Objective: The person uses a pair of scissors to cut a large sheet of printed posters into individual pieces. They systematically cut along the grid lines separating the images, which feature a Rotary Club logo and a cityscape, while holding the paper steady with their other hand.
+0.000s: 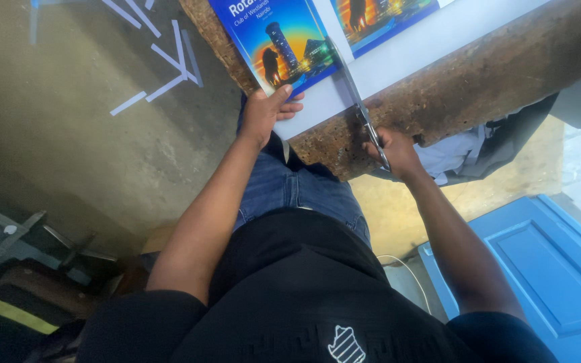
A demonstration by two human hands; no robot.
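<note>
- While we are looking down from the head camera, we are sitting at a rough brown counter (479, 81) with our knees in blue jeans (290, 191) beneath its edge.
- Our left hand (267, 111) is pressing down on the near corner of a printed sheet (331, 101), its fingers (290, 107) lying spread and flat, thumb on top, gripping nothing.
- That sheet is lying flat on the counter; it is white with two blue and orange pictures, one (277, 40) just beyond our left hand and another (378, 17) at the top edge of the view.
- Our right hand (395, 151) is clenching the handles of a pair of scissors (358, 101) at the counter's near edge.
- Its blades are pointing away from us, running along the white strip between the two pictures.
- Thin white paper strips (166, 60) are lying scattered on the grey floor (68, 134) to our left.
- Dark and white cloth (472, 148) is hanging below the counter by our right hand, and a blue panelled door (553, 262) is lying lower right.
</note>
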